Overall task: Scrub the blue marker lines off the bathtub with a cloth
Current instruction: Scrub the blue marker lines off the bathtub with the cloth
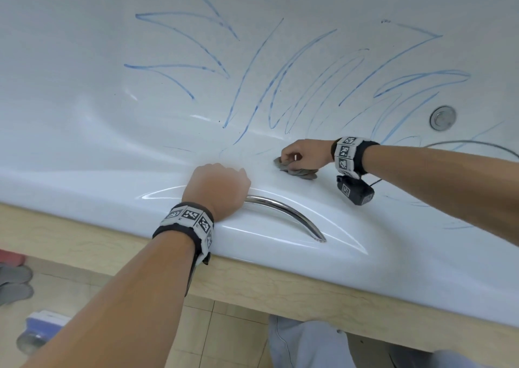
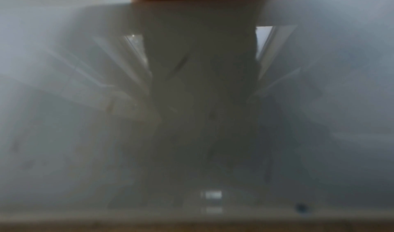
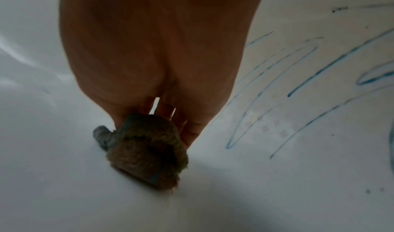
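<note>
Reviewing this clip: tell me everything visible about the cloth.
The cloth is a small, bunched wad of fuzzy grey-brown fabric, with a smear of blue on its underside in the right wrist view. The right hand grips it with curled fingers and holds it down against the white bathtub wall, just below the blue marker lines.

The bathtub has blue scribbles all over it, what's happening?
A person is cleaning marker off the white bathtub. Their right hand grips a bunched grey cloth and presses it on the near inner slope, just below the rim. Their left hand rests at the end of the chrome grab handle on the rim. Most of the blue marker lines are still there, spread over the tub up to the round metal fitting.
</note>
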